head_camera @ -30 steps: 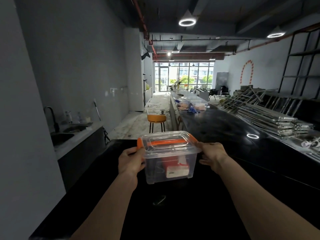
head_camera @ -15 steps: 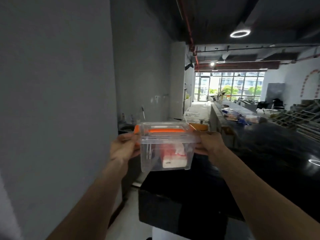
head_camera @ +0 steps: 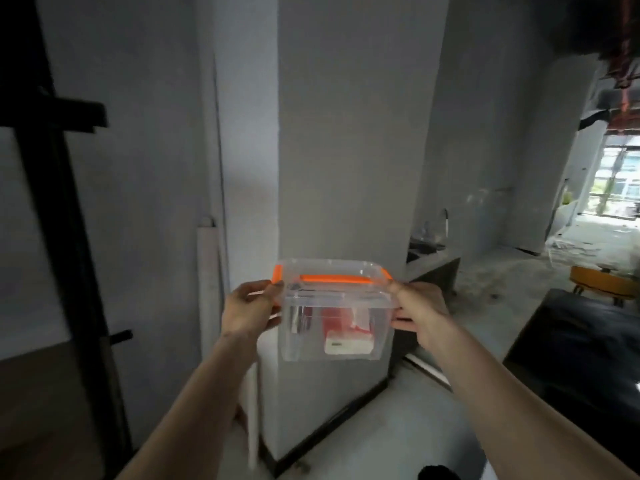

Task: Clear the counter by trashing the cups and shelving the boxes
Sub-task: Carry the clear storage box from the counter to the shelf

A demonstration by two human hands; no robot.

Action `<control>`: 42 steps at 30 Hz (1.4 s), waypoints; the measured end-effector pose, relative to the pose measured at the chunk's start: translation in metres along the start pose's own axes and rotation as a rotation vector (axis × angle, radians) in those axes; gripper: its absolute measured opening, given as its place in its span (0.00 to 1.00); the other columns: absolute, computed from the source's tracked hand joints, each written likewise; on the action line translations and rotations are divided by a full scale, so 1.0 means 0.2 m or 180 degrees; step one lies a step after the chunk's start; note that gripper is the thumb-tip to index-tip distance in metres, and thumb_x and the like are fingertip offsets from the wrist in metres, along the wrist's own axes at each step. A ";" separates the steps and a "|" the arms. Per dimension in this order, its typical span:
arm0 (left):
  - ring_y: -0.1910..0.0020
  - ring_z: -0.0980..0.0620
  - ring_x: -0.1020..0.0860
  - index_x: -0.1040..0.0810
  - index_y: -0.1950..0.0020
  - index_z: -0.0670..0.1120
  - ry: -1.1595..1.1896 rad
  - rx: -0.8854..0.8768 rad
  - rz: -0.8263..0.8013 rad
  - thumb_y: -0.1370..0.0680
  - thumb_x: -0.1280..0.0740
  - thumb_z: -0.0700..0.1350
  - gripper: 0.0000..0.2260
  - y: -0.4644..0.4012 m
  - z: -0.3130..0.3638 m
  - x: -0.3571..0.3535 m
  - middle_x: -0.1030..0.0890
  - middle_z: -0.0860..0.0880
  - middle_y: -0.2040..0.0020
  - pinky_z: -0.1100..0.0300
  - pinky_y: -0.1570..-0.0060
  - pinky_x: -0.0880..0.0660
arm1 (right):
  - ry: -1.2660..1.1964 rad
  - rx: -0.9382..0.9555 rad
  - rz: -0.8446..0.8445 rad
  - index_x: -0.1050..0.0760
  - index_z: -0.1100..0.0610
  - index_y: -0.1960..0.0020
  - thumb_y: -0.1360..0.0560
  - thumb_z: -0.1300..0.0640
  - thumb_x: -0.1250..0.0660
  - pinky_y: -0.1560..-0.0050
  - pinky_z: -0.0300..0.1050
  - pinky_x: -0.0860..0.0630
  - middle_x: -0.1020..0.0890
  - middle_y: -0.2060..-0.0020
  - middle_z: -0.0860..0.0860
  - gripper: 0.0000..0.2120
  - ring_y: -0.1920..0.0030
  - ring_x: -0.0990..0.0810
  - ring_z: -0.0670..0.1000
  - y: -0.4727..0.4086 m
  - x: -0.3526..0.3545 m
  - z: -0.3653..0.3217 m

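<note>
A clear plastic box (head_camera: 332, 327) with an orange handle and orange side latches hangs in the air at chest height in front of me. Red and white packets lie inside it. My left hand (head_camera: 247, 308) grips its left side and my right hand (head_camera: 420, 311) grips its right side. The box is held level, in front of a grey pillar (head_camera: 346, 168). The black counter (head_camera: 581, 348) lies off to the right, well apart from the box.
A black metal shelf frame (head_camera: 59, 202) stands at the far left with a brown board low down. White pipes (head_camera: 207, 258) lean in the corner beside the pillar. A sink counter (head_camera: 433, 261) and an orange stool (head_camera: 602, 285) are at the right.
My view has swung left, away from the black counter toward the pillar and shelf frame. Both hands still carry the box, now off the counter and over the floor.
</note>
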State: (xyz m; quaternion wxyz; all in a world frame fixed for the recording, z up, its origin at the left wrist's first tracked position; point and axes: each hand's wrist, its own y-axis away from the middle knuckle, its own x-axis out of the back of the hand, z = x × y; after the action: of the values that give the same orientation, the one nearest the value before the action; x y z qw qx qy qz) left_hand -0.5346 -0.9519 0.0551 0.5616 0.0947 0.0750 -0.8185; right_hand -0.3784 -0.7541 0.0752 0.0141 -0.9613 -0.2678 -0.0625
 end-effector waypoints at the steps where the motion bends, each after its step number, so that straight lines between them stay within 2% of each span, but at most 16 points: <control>1: 0.65 0.48 0.19 0.20 0.50 0.43 -0.0036 0.0017 0.0143 0.25 0.27 0.44 0.07 0.00 -0.01 0.14 0.17 0.43 0.58 0.54 0.59 0.17 | 0.0019 -0.0026 -0.0139 0.19 0.52 0.50 0.35 0.41 0.20 0.52 0.56 0.14 0.12 0.56 0.52 0.20 0.57 0.13 0.55 0.05 -0.14 0.03; 4: 0.60 0.45 0.17 0.18 0.49 0.43 -0.0193 0.0036 0.0569 0.25 0.27 0.44 0.08 0.03 -0.05 0.55 0.16 0.42 0.55 0.49 0.53 0.17 | 0.0050 -0.0175 -0.0487 0.19 0.54 0.55 0.29 0.47 0.22 0.56 0.54 0.15 0.14 0.60 0.53 0.12 0.60 0.14 0.54 0.17 -0.52 0.13; 6: 0.55 0.43 0.15 0.18 0.48 0.43 -0.0322 0.0078 0.0829 0.25 0.27 0.44 0.09 0.07 -0.07 0.79 0.15 0.42 0.53 0.48 0.51 0.17 | 0.0159 -0.0310 -0.0693 0.16 0.59 0.54 0.31 0.45 0.21 0.62 0.52 0.15 0.12 0.59 0.57 0.18 0.61 0.13 0.57 0.24 -0.75 0.20; 10: 0.55 0.44 0.14 0.18 0.48 0.47 -0.0525 0.0152 0.1249 0.26 0.26 0.46 0.09 0.18 -0.08 1.19 0.15 0.44 0.53 0.47 0.50 0.17 | 0.0295 -0.0479 -0.1099 0.14 0.60 0.57 0.43 0.35 0.19 0.61 0.59 0.13 0.12 0.61 0.57 0.29 0.62 0.12 0.60 0.33 -1.10 0.36; 13: 0.54 0.45 0.15 0.19 0.50 0.48 -0.0572 0.0153 0.1634 0.26 0.26 0.47 0.08 0.30 -0.11 1.42 0.15 0.45 0.53 0.50 0.52 0.17 | 0.0370 -0.0557 -0.1517 0.14 0.60 0.58 0.42 0.40 0.19 0.63 0.59 0.13 0.12 0.62 0.58 0.24 0.63 0.12 0.60 0.47 -1.30 0.39; 17: 0.54 0.44 0.14 0.18 0.47 0.45 -0.0549 0.0295 0.2075 0.27 0.25 0.47 0.11 0.43 -0.13 1.66 0.14 0.42 0.53 0.50 0.53 0.16 | 0.0568 -0.0461 -0.1863 0.16 0.58 0.62 0.31 0.47 0.22 0.54 0.62 0.14 0.13 0.64 0.56 0.14 0.61 0.13 0.60 0.62 -1.54 0.45; 20: 0.55 0.43 0.14 0.18 0.47 0.45 -0.0536 0.0340 0.2325 0.26 0.26 0.47 0.10 0.49 -0.15 1.80 0.14 0.41 0.53 0.48 0.54 0.16 | 0.0680 -0.0484 -0.2176 0.17 0.57 0.57 0.28 0.47 0.24 0.51 0.59 0.14 0.13 0.61 0.56 0.12 0.58 0.13 0.58 0.71 -1.71 0.49; 22: 0.55 0.43 0.14 0.18 0.46 0.45 -0.0534 0.0325 0.2419 0.25 0.27 0.46 0.10 0.50 -0.17 1.89 0.14 0.41 0.53 0.50 0.54 0.16 | 0.0717 -0.0483 -0.2363 0.18 0.59 0.55 0.26 0.48 0.25 0.59 0.51 0.15 0.14 0.61 0.56 0.13 0.60 0.15 0.55 0.75 -1.81 0.51; 24: 0.54 0.43 0.14 0.18 0.46 0.45 -0.0557 0.0349 0.2470 0.25 0.27 0.46 0.10 0.50 -0.20 1.99 0.14 0.41 0.52 0.49 0.52 0.16 | 0.0690 -0.0504 -0.2463 0.19 0.60 0.53 0.25 0.48 0.26 0.72 0.39 0.23 0.15 0.61 0.54 0.14 0.63 0.17 0.50 0.79 -1.91 0.53; 26: 0.55 0.44 0.14 0.18 0.45 0.45 -0.0556 0.0394 0.2502 0.25 0.27 0.46 0.11 0.47 -0.23 2.10 0.14 0.41 0.52 0.48 0.51 0.16 | 0.0779 -0.0452 -0.2534 0.20 0.59 0.51 0.24 0.47 0.27 0.77 0.35 0.27 0.16 0.61 0.53 0.15 0.64 0.18 0.48 0.83 -2.02 0.56; 29: 0.55 0.44 0.13 0.18 0.45 0.44 -0.0539 0.0482 0.2529 0.25 0.27 0.46 0.11 0.38 -0.28 2.30 0.13 0.41 0.52 0.47 0.51 0.16 | 0.0877 -0.0489 -0.2494 0.19 0.58 0.52 0.25 0.46 0.25 0.62 0.49 0.15 0.14 0.60 0.54 0.14 0.60 0.14 0.52 0.89 -2.25 0.61; 31: 0.55 0.43 0.13 0.18 0.46 0.45 -0.0506 0.0541 0.2481 0.25 0.27 0.46 0.10 0.28 -0.31 2.48 0.13 0.41 0.52 0.46 0.51 0.17 | 0.0995 -0.0479 -0.2427 0.18 0.56 0.54 0.26 0.46 0.25 0.53 0.56 0.14 0.13 0.60 0.54 0.13 0.59 0.13 0.54 0.92 -2.44 0.66; 36: 0.53 0.46 0.14 0.19 0.45 0.46 -0.0474 0.0639 0.2336 0.26 0.26 0.46 0.12 -0.01 -0.36 2.82 0.14 0.44 0.52 0.47 0.49 0.17 | 0.1196 -0.0527 -0.2238 0.18 0.53 0.51 0.23 0.49 0.28 0.49 0.57 0.14 0.14 0.57 0.52 0.08 0.55 0.15 0.53 0.94 -2.81 0.71; 38: 0.53 0.46 0.14 0.19 0.44 0.46 -0.0506 0.0702 0.2223 0.26 0.26 0.45 0.12 -0.14 -0.38 2.96 0.14 0.44 0.52 0.48 0.50 0.17 | 0.1174 -0.0660 -0.2173 0.22 0.51 0.55 0.21 0.52 0.30 0.47 0.59 0.15 0.17 0.57 0.52 0.06 0.54 0.16 0.54 0.95 -2.95 0.72; 40: 0.55 0.46 0.14 0.19 0.44 0.46 -0.0646 0.0789 0.2115 0.27 0.27 0.46 0.12 -0.26 -0.41 3.08 0.13 0.45 0.53 0.46 0.51 0.16 | 0.1221 -0.0731 -0.2055 0.25 0.48 0.60 0.20 0.55 0.31 0.46 0.60 0.16 0.18 0.59 0.51 0.10 0.55 0.17 0.54 0.94 -3.08 0.74; 42: 0.56 0.47 0.14 0.18 0.47 0.49 -0.0845 0.0850 0.2050 0.28 0.27 0.48 0.11 -0.35 -0.44 3.17 0.14 0.47 0.53 0.45 0.52 0.16 | 0.1292 -0.0741 -0.2022 0.24 0.49 0.57 0.20 0.55 0.32 0.46 0.60 0.16 0.18 0.57 0.51 0.08 0.55 0.17 0.54 0.94 -3.18 0.76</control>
State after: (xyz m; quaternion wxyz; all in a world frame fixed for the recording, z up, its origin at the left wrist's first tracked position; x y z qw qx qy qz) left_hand -0.8165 -1.4805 -0.1808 0.7778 0.0789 -0.1395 -0.6077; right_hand -0.8035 -1.2309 -0.1563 -0.0624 -0.7939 -0.5348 -0.2826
